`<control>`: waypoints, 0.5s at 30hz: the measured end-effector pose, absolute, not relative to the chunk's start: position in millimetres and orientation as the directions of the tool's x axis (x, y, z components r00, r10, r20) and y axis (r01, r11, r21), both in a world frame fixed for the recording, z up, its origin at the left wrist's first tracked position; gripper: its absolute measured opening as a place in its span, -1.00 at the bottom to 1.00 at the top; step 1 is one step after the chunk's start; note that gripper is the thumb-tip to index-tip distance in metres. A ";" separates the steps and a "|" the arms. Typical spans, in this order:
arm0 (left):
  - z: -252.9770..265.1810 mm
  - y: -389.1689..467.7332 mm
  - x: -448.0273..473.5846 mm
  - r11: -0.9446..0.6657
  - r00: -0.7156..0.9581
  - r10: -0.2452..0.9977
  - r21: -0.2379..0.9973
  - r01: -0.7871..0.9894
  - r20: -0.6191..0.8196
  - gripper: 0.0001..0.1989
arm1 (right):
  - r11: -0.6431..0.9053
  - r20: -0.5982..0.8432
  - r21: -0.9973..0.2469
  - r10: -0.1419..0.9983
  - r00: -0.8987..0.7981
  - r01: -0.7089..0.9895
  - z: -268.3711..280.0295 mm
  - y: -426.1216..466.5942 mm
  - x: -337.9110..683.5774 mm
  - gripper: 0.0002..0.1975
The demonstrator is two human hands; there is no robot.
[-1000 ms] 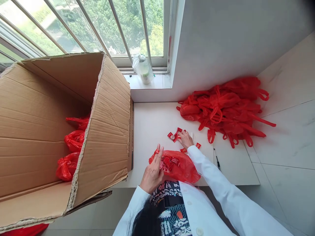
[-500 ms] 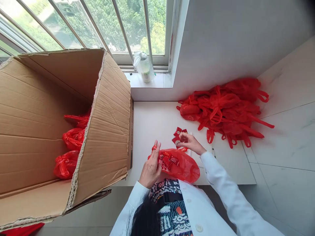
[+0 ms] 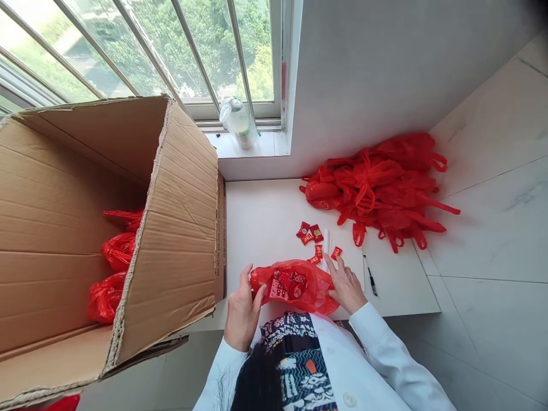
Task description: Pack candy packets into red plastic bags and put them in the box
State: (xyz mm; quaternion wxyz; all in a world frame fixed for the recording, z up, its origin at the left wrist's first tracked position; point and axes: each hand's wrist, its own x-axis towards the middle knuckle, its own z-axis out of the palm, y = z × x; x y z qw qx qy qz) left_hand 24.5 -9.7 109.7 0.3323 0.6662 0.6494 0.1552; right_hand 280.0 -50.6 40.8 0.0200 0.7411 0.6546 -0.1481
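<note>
A red plastic bag (image 3: 319, 288) lies open at the front of the white table, several small red packets (image 3: 291, 282) inside it. My left hand (image 3: 243, 311) grips its left edge between thumb and fingers. At its right edge is my right hand (image 3: 347, 283), fingers apart and stretched forward, the thumb side touching the plastic. Just beyond those fingertips, more small red packets (image 3: 317, 233) are scattered on the table. A white notebook (image 3: 331, 245), partly hidden, lies beneath one packet.
On the left stands a large open cardboard box (image 3: 180, 228) with tied red bags (image 3: 107, 297) inside. Red bags with handles (image 3: 377, 188) are heaped at the back right. A black pen (image 3: 371, 279) lies right of my right hand. A wrapped bottle (image 3: 240, 123) stands on the windowsill.
My right hand has drawn back from the loose packets to the bag's right edge. My left hand has shifted left, and the bag is spread wider. The camera view has shifted slightly.
</note>
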 end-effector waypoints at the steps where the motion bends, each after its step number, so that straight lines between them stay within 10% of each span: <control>1: 112.3 -10.8 22.3 0.092 0.076 0.971 0.647 0.757 -0.227 -0.64 | -0.186 -0.321 -0.152 0.938 0.130 0.971 39.8 -55.3 284.0 -0.43; 4: 121.1 -11.9 15.8 0.133 0.040 0.968 0.646 0.752 -0.246 -0.74 | -0.275 -0.400 -0.208 0.900 0.175 0.939 44.9 -61.7 292.6 -0.70; 10: 142.5 -13.6 12.3 0.101 0.030 0.974 0.549 0.830 -0.225 -0.66 | -0.262 -0.098 -0.531 0.964 0.249 0.806 77.0 -51.5 296.4 -0.80; 15: 142.1 -18.5 20.0 0.036 0.113 0.973 0.613 0.789 -0.203 -0.71 | 0.113 0.050 -0.523 0.993 -0.102 0.844 91.7 -48.7 280.4 -0.73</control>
